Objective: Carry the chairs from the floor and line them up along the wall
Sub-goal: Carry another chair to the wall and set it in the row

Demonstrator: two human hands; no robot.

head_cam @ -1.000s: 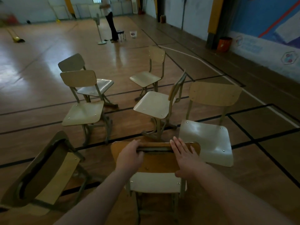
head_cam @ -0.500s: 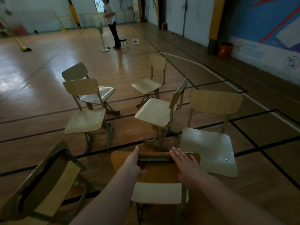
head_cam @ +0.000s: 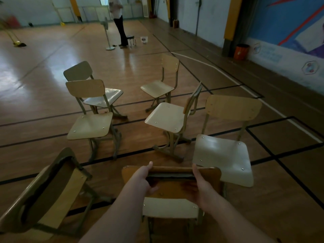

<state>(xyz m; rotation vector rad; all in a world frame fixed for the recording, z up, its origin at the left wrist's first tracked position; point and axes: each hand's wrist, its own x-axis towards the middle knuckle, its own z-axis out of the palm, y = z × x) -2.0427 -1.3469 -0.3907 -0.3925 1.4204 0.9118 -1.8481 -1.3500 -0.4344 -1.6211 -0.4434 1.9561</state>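
The right hand (head_cam: pixel 201 185), lying flat a moment ago, is now curling over the top edge of the nearest brown plywood chair (head_cam: pixel 175 192), joining the left hand (head_cam: pixel 145 179). Both are clamping its smooth curved backrest, set apart. It is standing on the glossy wooden floor (head_cam: pixel 43 102), well off the painted wall (head_cam: pixel 289 58). A lift is looking ready.
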